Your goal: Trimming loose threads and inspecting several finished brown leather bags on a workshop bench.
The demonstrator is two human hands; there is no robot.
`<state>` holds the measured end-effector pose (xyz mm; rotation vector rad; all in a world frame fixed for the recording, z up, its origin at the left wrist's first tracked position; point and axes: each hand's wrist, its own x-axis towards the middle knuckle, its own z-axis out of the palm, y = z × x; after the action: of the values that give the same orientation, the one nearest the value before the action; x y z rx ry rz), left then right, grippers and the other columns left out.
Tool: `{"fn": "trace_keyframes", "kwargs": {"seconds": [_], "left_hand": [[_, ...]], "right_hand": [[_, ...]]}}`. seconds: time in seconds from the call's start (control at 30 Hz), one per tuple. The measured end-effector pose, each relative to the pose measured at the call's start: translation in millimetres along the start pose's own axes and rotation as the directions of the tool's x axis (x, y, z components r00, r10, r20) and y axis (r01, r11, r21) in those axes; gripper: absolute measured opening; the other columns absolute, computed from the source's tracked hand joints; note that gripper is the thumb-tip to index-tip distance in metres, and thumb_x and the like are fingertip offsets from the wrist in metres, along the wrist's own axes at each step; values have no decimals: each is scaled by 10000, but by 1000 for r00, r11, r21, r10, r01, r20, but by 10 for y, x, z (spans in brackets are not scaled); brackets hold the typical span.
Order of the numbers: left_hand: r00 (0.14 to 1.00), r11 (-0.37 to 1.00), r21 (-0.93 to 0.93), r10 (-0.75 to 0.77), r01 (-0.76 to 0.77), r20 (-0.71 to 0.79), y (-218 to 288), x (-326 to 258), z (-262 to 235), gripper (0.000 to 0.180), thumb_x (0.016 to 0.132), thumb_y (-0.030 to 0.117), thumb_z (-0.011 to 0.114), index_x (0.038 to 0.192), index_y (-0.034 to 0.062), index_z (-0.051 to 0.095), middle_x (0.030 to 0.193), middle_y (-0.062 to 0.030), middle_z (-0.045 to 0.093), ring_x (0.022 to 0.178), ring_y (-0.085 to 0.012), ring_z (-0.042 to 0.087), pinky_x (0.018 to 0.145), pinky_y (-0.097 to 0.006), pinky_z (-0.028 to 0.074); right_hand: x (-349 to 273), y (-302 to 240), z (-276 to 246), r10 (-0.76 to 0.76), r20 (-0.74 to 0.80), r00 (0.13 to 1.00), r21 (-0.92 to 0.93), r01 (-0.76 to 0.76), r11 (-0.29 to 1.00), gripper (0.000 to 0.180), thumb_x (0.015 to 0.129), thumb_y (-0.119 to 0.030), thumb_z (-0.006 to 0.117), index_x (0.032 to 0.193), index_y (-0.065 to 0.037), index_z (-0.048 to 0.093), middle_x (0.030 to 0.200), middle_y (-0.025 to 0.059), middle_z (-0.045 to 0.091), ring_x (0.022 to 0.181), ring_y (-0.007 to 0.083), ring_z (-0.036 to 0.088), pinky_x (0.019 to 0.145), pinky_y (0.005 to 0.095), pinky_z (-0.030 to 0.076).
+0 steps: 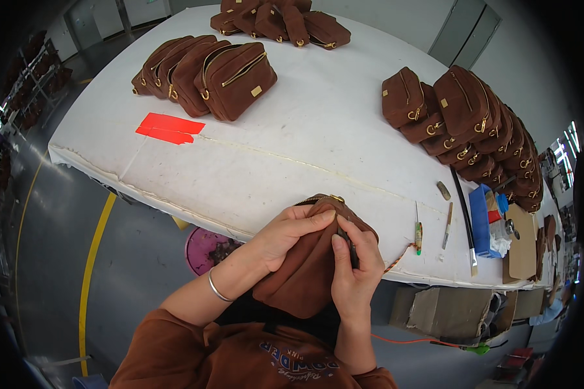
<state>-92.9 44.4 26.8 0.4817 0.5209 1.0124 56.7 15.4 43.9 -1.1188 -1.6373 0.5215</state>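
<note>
Surface (pixel 292 123) with stacked bags (pixel 466 129) along its right side

Brown bag (pixel 298 279) at the surface's near edge; left hand (pixel 279 238) pinching the bag's fabric; right hand (pixel 362 275) gripping a slim dark object (pixel 353 255) against the bag.

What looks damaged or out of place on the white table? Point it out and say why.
The red patch on the left part of the white table stands out: its lower right edge looks ragged, as if torn, and it contrasts with the plain cover. No obvious spill shows.
</note>
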Motion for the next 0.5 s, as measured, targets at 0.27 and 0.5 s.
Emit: {"fn": "trace_keyframes", "kwargs": {"seconds": [0.27, 0.5], "left_hand": [[1000, 1000, -24, -16, 16, -4, 16, -13, 20, 208, 947, 204, 631, 1104, 68, 639, 1061, -30, 674, 935, -93, 636, 835, -244, 518], [1000, 999, -42, -23, 22, -4, -1, 17, -17, 234, 964, 185, 597, 1154, 50, 617, 1073, -50, 681, 923, -113, 655, 835, -266, 535]], "right_hand": [[-19, 76, -11, 42, -22, 999, 121, -39, 992, 272, 873, -25, 659, 1144, -26, 668, 829, 75, 574, 733, 166, 526, 692, 258, 443], [-30, 85, -35, 177, -30, 984, 270, -162, 949, 247, 891, -41, 650, 1135, -5, 665, 894, 59, 604, 809, 138, 547, 741, 253, 452]]}}
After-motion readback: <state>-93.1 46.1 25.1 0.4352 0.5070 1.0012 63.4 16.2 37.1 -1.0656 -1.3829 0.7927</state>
